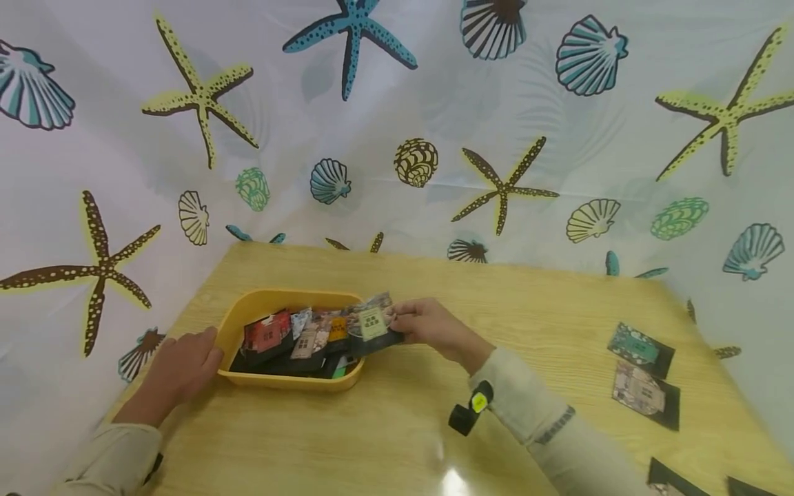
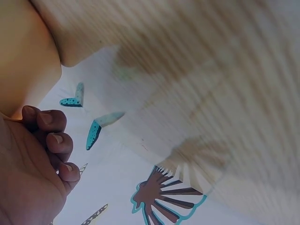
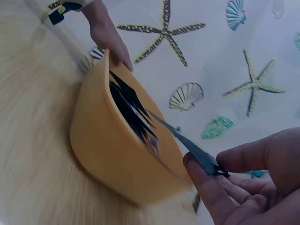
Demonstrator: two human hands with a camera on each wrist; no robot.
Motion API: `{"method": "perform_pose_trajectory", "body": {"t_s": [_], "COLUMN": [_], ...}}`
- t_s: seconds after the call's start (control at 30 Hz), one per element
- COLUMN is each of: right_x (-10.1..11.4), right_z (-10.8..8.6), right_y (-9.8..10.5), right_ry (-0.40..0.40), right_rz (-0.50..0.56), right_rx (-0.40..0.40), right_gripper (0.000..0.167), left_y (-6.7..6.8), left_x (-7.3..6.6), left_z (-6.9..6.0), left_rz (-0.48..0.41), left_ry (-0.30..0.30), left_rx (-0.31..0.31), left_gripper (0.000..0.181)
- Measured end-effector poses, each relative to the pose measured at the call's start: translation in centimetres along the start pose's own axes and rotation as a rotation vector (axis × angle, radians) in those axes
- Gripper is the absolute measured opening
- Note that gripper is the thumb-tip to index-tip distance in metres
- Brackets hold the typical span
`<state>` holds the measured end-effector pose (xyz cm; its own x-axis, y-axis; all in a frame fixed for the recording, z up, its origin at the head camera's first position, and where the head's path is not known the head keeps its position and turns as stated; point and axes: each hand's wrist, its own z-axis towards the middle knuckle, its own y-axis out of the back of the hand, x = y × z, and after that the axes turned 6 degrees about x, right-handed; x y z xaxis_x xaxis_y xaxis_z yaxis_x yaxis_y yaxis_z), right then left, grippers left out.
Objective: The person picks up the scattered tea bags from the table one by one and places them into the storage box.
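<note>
A yellow plastic basin (image 1: 291, 383) stands on the table, filled with several small flat packets, among them one with a red label (image 1: 268, 335) and one with an orange label (image 1: 338, 329). My left hand (image 1: 184, 365) grips the basin's left rim with curled fingers; in the left wrist view that hand (image 2: 35, 164) lies against the basin wall (image 2: 28, 56). Between thumb and fingers, my right hand (image 1: 428, 325) pinches a dark packet with a pale green label (image 1: 373, 324) over the basin's right end. Edge-on, this packet (image 3: 187, 143) looks thin in the right wrist view.
On the table's right side lie a packet with a teal label (image 1: 642, 350) and one with a pinkish label (image 1: 647, 395). Another packet (image 1: 673, 479) is cut off at the bottom edge. A cloth (image 1: 397, 227) printed with shells and starfish hangs around the wooden table (image 1: 384, 441).
</note>
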<state>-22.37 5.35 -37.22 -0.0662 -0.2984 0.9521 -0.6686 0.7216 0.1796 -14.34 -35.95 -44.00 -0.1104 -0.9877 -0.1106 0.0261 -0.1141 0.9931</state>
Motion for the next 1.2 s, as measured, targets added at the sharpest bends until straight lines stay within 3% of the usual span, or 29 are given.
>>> {"method": "perform_pose_trajectory", "body": {"t_s": [0.17,0.33,0.47,0.57,0.7,0.77,0.93,1.03,1.2], "right_x": [1.0,1.9,1.8,1.3,0.6,-0.3,-3.4,-5.2,-8.5], "right_z": [3.2,5.0,5.1,3.8,-0.1,-3.1,-11.0,-15.7,-21.8], "right_y": [-3.9,-6.8,-6.9,-5.4,-1.1,2.0,9.2,12.7,17.7], "right_ry": [0.010,0.045,0.104,0.138,0.183,0.198,0.199,0.133,-0.067], "right_rz": [0.024,-0.023,-0.106,-0.156,-0.214,-0.255,-0.469,-0.608,-0.795], "right_rx": [0.081,0.194,0.290,0.276,0.171,0.097,-0.058,-0.150,-0.337], "right_gripper": [0.043,0.050,0.052,0.052,0.053,0.052,0.041,0.038,0.039], "left_y": [0.1,0.2,0.1,0.0,0.1,0.2,0.5,0.4,-0.1], "left_x": [-0.1,-0.1,-0.2,-0.3,-0.1,-0.3,-0.2,0.1,0.1], "left_z": [0.0,-0.1,0.0,-0.1,-0.2,0.1,0.1,-0.1,0.1], "left_rz": [-0.004,-0.007,-0.018,-0.015,-0.003,-0.004,-0.005,-0.014,-0.025], "left_ry": [-0.011,-0.014,-0.016,-0.012,-0.008,-0.014,-0.016,-0.019,-0.025], "left_rx": [-0.012,-0.034,-0.037,-0.030,-0.037,-0.031,-0.011,-0.010,-0.008], "left_gripper": [0.021,0.021,0.020,0.020,0.020,0.020,0.022,0.023,0.024]}}
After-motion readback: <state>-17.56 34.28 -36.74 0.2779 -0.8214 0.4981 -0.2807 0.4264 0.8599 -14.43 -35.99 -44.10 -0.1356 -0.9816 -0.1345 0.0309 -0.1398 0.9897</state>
